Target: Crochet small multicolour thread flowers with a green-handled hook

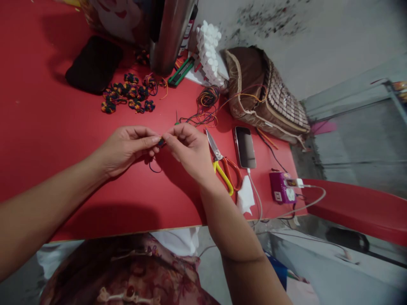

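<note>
My left hand (133, 146) is closed in a pinch on a small dark knotted cord piece (161, 142), mostly hidden by the fingertips. From the other side, my right hand (187, 146) pinches at the same piece. A loop of dark cord (154, 166) hangs below the fingers. Just beyond my right index finger, a thin metal-tipped tool with a green part (177, 120) sticks up; whether the hand holds it cannot be seen. Further back lie several multicoloured knotted cord flowers (129, 93) and a tangled bundle of cord (208, 97).
Right of my hands on the red table (127, 203) are scissors (219, 159), a charging phone (244, 146), white tissue (246, 195) and a purple power socket block (281, 187). Behind stand a green cutter (181, 73), a metal flask (170, 38), a brown bag (251, 84) and a black pouch (93, 64).
</note>
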`<act>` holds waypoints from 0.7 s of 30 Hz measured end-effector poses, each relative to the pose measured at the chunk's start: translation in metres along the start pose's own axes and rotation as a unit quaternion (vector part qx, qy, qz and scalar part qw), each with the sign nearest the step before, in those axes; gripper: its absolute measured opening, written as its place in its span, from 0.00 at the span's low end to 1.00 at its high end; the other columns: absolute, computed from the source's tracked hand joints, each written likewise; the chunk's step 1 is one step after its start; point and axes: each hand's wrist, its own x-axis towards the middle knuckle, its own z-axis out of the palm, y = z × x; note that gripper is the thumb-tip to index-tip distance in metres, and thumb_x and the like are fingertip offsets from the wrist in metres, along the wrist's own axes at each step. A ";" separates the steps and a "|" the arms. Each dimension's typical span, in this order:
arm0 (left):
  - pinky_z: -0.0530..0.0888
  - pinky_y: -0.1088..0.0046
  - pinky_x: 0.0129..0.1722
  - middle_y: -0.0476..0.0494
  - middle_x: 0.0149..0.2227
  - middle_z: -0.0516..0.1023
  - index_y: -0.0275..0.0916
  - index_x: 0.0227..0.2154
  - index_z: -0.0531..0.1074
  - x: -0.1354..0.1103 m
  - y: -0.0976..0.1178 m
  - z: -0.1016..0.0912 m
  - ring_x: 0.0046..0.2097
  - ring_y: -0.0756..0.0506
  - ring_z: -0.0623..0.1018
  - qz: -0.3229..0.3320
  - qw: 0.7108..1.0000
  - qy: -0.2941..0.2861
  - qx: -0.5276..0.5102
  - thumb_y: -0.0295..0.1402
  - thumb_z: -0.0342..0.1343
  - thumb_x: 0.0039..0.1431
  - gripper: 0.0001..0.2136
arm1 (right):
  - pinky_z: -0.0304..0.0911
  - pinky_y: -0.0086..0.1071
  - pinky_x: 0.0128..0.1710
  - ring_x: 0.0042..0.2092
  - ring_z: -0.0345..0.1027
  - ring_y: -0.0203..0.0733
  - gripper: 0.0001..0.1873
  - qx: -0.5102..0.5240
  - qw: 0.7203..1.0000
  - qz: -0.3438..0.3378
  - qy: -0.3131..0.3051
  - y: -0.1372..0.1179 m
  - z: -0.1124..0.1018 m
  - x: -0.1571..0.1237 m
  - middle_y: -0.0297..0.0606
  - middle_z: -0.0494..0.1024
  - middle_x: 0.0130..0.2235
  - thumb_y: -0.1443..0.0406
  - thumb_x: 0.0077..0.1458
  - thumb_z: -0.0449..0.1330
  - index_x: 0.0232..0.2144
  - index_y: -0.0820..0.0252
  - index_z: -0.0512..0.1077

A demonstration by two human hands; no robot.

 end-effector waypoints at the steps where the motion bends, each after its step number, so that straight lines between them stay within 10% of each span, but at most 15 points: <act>1: 0.75 0.77 0.24 0.44 0.26 0.81 0.35 0.28 0.86 0.001 0.000 0.000 0.27 0.50 0.77 0.007 1.000 0.000 -0.008 0.33 0.85 0.44 0.13 | 0.57 0.30 0.24 0.28 0.65 0.32 0.23 0.015 1.000 0.014 0.001 -0.001 0.000 0.001 0.29 0.77 0.32 0.47 0.58 0.77 0.35 0.53 0.73; 9: 0.72 0.77 0.21 0.46 0.25 0.80 0.40 0.27 0.86 0.001 0.000 0.001 0.24 0.51 0.75 0.053 0.998 0.038 -0.008 0.33 0.81 0.51 0.09 | 0.53 0.28 0.18 0.19 0.60 0.29 0.35 0.125 0.973 0.146 -0.130 -0.002 -0.002 0.003 0.20 0.79 0.26 0.49 0.47 0.84 0.47 0.52 0.69; 15: 0.69 0.77 0.21 0.48 0.22 0.75 0.39 0.28 0.84 -0.001 -0.003 0.003 0.23 0.51 0.72 0.074 0.993 0.063 0.064 0.33 0.76 0.58 0.08 | 0.56 0.30 0.22 0.22 0.61 0.31 0.19 -0.026 0.999 0.046 -0.011 -0.001 -0.017 0.005 0.29 0.80 0.29 0.49 0.59 0.75 0.38 0.54 0.76; 18: 0.67 0.78 0.21 0.50 0.21 0.72 0.38 0.27 0.82 0.000 -0.002 0.003 0.22 0.53 0.70 0.073 0.993 0.075 0.062 0.32 0.74 0.60 0.09 | 0.64 0.33 0.33 0.31 0.69 0.36 0.11 -0.175 0.972 -0.070 0.142 0.002 -0.033 0.011 0.32 0.79 0.32 0.56 0.64 0.69 0.33 0.54 0.76; 21: 0.68 0.80 0.23 0.50 0.22 0.73 0.37 0.30 0.83 0.001 -0.001 0.004 0.23 0.54 0.71 0.076 0.992 0.086 0.049 0.29 0.74 0.60 0.06 | 0.62 0.35 0.37 0.32 0.70 0.38 0.10 -0.267 0.953 -0.037 0.140 0.008 -0.043 0.017 0.31 0.77 0.29 0.59 0.63 0.67 0.31 0.54 0.73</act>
